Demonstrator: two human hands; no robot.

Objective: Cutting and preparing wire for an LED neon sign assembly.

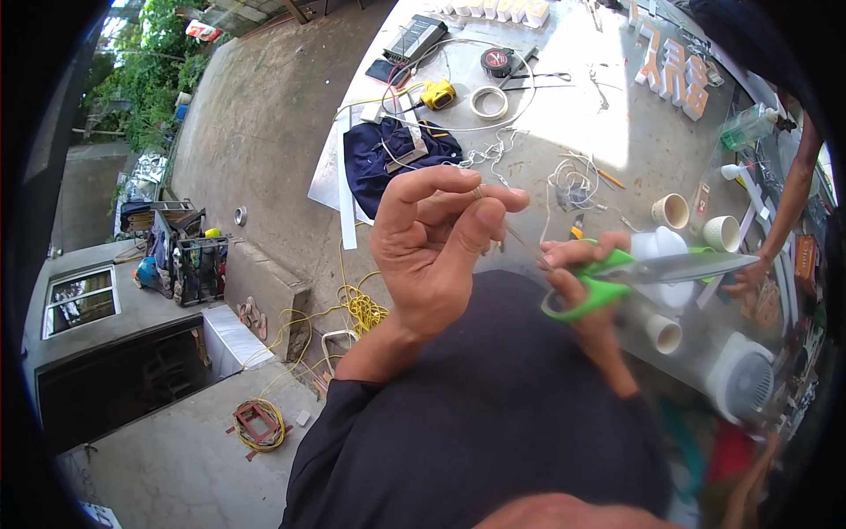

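My left hand (430,251) is raised in front of my dark shirt, thumb and fingers pinched on a thin wire (522,240). The wire slants down to the right, towards the fingertips of my right hand (592,304). Scissors with green handles (575,304) hang in that right hand, its fingers in the loops; their blades (683,267) point right, away from the wire. Motion blurs the right hand a little, and whether its fingertips also grip the wire is hard to tell.
The grey worktable (529,145) carries a tape roll (489,103), tape measure (497,61), dark blue cloth (366,163), white cords, cups (671,212) and block letters (674,75). Another person's arm (790,207) reaches in at right, near a white fan (742,379). Yellow cord (363,310) lies left.
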